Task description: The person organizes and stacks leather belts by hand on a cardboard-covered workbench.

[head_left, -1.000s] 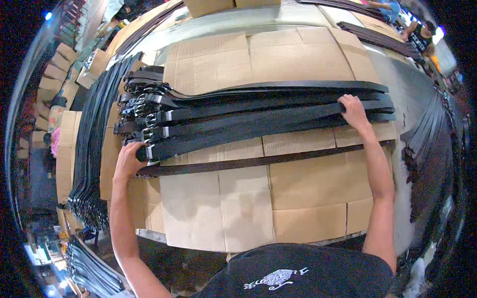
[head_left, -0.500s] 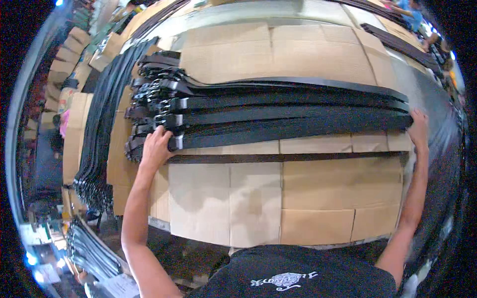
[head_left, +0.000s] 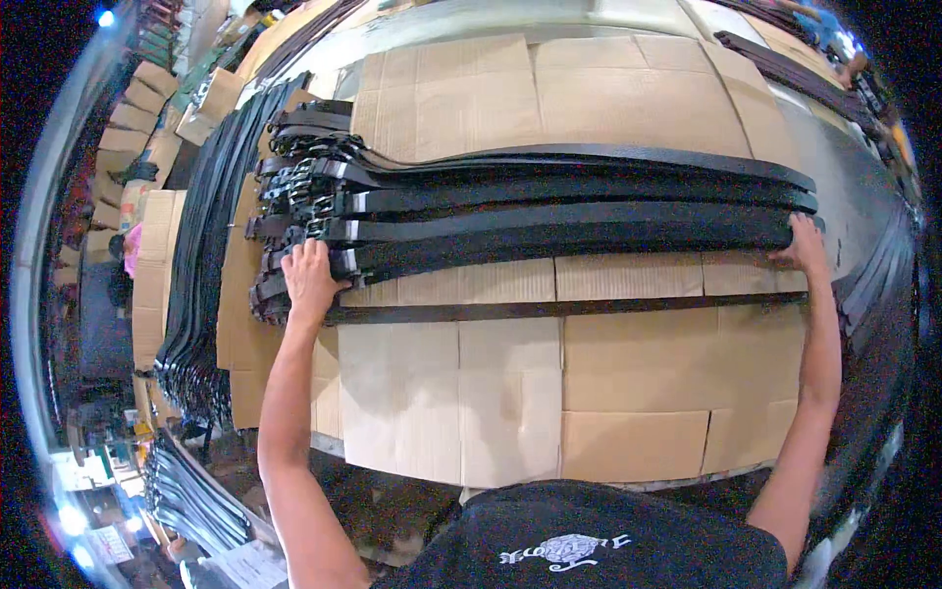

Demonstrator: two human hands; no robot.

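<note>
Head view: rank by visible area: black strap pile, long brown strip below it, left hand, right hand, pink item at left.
1. Black strap pile
2. Brown strip
3. Left hand and right hand: too alike to rank
4. Pink item

Workshop; bundled belts on cardboard-covered table
</note>
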